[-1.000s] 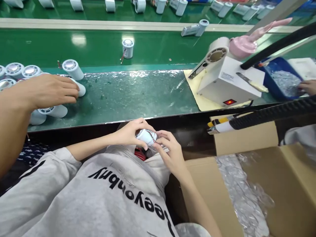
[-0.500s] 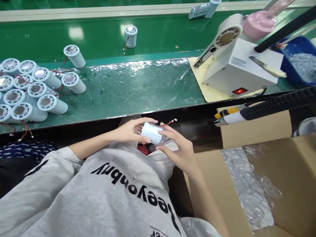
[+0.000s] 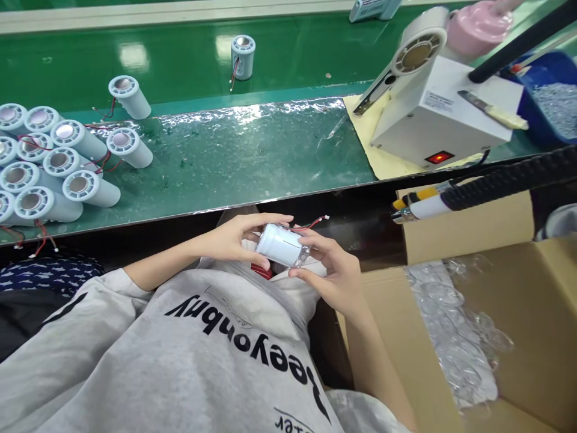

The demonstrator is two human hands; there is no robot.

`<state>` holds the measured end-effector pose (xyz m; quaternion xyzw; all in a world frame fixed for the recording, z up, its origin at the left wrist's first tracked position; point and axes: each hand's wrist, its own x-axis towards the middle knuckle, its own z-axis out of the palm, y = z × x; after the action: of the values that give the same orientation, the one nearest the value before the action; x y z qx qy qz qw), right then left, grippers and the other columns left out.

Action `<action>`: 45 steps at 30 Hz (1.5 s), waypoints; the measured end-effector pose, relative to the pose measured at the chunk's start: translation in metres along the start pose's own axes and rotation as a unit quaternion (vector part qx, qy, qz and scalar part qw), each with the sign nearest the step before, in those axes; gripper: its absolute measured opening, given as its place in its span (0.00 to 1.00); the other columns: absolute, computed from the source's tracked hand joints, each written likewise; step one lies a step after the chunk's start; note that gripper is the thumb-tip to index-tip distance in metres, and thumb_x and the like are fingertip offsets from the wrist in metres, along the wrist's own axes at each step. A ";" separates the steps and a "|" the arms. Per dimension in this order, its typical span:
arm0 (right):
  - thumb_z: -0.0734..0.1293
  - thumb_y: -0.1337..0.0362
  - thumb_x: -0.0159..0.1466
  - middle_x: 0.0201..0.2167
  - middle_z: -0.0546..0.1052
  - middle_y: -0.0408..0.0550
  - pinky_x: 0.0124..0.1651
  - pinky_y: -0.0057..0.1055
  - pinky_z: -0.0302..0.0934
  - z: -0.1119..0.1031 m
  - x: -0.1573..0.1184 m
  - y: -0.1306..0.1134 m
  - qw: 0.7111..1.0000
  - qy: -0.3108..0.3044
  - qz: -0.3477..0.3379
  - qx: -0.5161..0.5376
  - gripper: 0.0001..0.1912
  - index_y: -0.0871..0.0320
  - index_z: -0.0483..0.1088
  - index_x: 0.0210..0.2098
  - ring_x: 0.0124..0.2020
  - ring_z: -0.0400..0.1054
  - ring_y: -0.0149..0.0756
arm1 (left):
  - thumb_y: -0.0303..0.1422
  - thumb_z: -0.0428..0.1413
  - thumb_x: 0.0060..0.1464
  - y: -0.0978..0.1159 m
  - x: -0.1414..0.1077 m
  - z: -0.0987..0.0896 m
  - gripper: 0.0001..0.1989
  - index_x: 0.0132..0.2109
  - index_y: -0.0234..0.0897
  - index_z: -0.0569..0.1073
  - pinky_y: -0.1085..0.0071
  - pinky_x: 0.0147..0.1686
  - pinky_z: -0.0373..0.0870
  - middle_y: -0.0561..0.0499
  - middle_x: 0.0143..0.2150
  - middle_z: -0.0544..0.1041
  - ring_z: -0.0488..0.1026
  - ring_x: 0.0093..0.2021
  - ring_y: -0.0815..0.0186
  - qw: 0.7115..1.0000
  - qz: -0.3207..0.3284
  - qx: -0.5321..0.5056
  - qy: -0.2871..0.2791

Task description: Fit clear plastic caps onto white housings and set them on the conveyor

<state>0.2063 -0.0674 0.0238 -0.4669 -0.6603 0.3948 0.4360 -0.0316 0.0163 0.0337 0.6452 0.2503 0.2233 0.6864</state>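
Observation:
Over my lap, in front of the bench edge, a pale blue cylindrical battery pack point(image 3: 278, 243) lies on its side between my hands. My left hand point(image 3: 237, 237) grips its left end with thumb and fingers. At the right end, the fingers of my right hand point(image 3: 336, 267) pinch around the pack and a piece of clear plastic film point(image 3: 301, 258) that sticks out there. Thin red and black wires point(image 3: 311, 225) with a small white plug trail from the upper side of the pack toward the right.
Several similar battery packs point(image 3: 33, 201) crowd the bench's left side. One pack point(image 3: 243, 57) stands on the green belt point(image 3: 180, 54). To the right are a white machine point(image 3: 444, 120) with a tape roll, a blue bin point(image 3: 554, 102), and a cardboard box point(image 3: 536, 337) holding clear plastic pieces point(image 3: 446, 325).
The pack has tipped slightly and shifted a little right in my hands, showing more of its side and the film end. The whole view has moved slightly.

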 end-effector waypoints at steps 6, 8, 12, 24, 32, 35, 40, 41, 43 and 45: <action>0.79 0.54 0.58 0.56 0.76 0.56 0.56 0.46 0.74 0.005 -0.012 0.041 0.987 0.142 0.015 0.075 0.24 0.52 0.70 0.49 0.60 0.72 0.49 | 0.32 0.74 0.39 -0.025 0.048 0.007 0.44 0.65 0.40 0.70 0.59 0.57 0.72 0.38 0.64 0.72 0.75 0.58 0.54 0.992 -0.061 -0.111 0.002; 0.79 0.52 0.56 0.56 0.76 0.59 0.55 0.47 0.74 0.000 -0.017 0.064 0.973 0.212 0.039 0.085 0.27 0.53 0.68 0.48 0.59 0.72 0.49 | 0.32 0.74 0.37 -0.039 0.083 0.016 0.42 0.62 0.36 0.72 0.59 0.58 0.71 0.38 0.62 0.74 0.75 0.58 0.54 0.988 -0.069 -0.138 -0.002; 0.79 0.45 0.50 0.55 0.75 0.61 0.55 0.48 0.73 -0.027 -0.023 0.108 0.939 0.320 0.086 0.091 0.34 0.54 0.65 0.47 0.57 0.73 0.50 | 0.32 0.75 0.35 -0.056 0.160 0.042 0.38 0.56 0.33 0.76 0.58 0.60 0.68 0.39 0.56 0.79 0.76 0.55 0.57 0.985 -0.079 -0.147 -0.033; 0.81 0.48 0.49 0.53 0.78 0.59 0.58 0.47 0.72 -0.067 -0.009 0.124 0.948 0.306 0.022 0.085 0.30 0.56 0.71 0.44 0.57 0.73 0.49 | 0.30 0.75 0.29 -0.044 0.197 0.042 0.39 0.52 0.34 0.72 0.66 0.51 0.71 0.42 0.53 0.77 0.76 0.49 0.62 0.990 -0.074 -0.099 -0.067; 0.72 0.62 0.64 0.57 0.77 0.54 0.61 0.50 0.69 -0.050 -0.020 0.084 0.950 0.233 -0.103 -0.182 0.12 0.51 0.75 0.48 0.59 0.73 0.47 | 0.41 0.76 0.35 -0.032 0.136 0.030 0.39 0.52 0.36 0.68 0.67 0.48 0.72 0.44 0.50 0.78 0.76 0.45 0.65 0.986 -0.095 -0.136 -0.037; 0.73 0.61 0.64 0.58 0.76 0.55 0.60 0.50 0.70 -0.049 -0.019 0.066 0.952 0.203 -0.110 -0.200 0.17 0.50 0.74 0.53 0.58 0.73 0.49 | 0.38 0.76 0.34 -0.024 0.121 0.029 0.38 0.52 0.37 0.68 0.69 0.45 0.73 0.43 0.54 0.75 0.76 0.45 0.65 0.989 -0.070 -0.121 -0.048; 0.76 0.62 0.62 0.57 0.77 0.57 0.60 0.48 0.71 -0.044 -0.021 0.040 0.972 0.152 -0.109 -0.141 0.22 0.52 0.72 0.55 0.59 0.73 0.50 | 0.34 0.74 0.40 -0.016 0.096 0.024 0.40 0.60 0.41 0.69 0.66 0.46 0.75 0.42 0.57 0.73 0.77 0.47 0.63 0.994 -0.054 -0.068 -0.069; 0.76 0.61 0.63 0.57 0.78 0.56 0.61 0.49 0.70 -0.043 -0.022 0.036 0.976 0.146 -0.100 -0.126 0.22 0.52 0.72 0.55 0.59 0.73 0.50 | 0.34 0.74 0.40 -0.015 0.092 0.023 0.41 0.62 0.42 0.69 0.65 0.49 0.75 0.42 0.58 0.74 0.77 0.49 0.61 0.994 -0.046 -0.061 -0.075; 0.76 0.59 0.63 0.56 0.78 0.55 0.61 0.49 0.70 -0.039 -0.024 0.031 0.984 0.130 -0.069 -0.100 0.22 0.52 0.71 0.55 0.59 0.73 0.50 | 0.33 0.73 0.41 -0.013 0.083 0.020 0.41 0.63 0.44 0.70 0.62 0.54 0.74 0.41 0.61 0.73 0.76 0.56 0.56 0.995 -0.025 -0.046 -0.089; 0.76 0.57 0.63 0.57 0.78 0.55 0.61 0.49 0.70 -0.035 -0.026 0.027 0.990 0.111 -0.034 -0.076 0.22 0.52 0.71 0.54 0.59 0.73 0.50 | 0.32 0.73 0.42 -0.011 0.076 0.018 0.39 0.63 0.44 0.72 0.59 0.58 0.72 0.41 0.64 0.72 0.73 0.61 0.54 0.994 -0.007 -0.031 -0.100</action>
<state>0.2511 -0.0812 0.0041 -0.5168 -0.6515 0.2740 0.4832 0.0388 0.0496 0.0194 0.6406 0.1778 0.1601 0.7297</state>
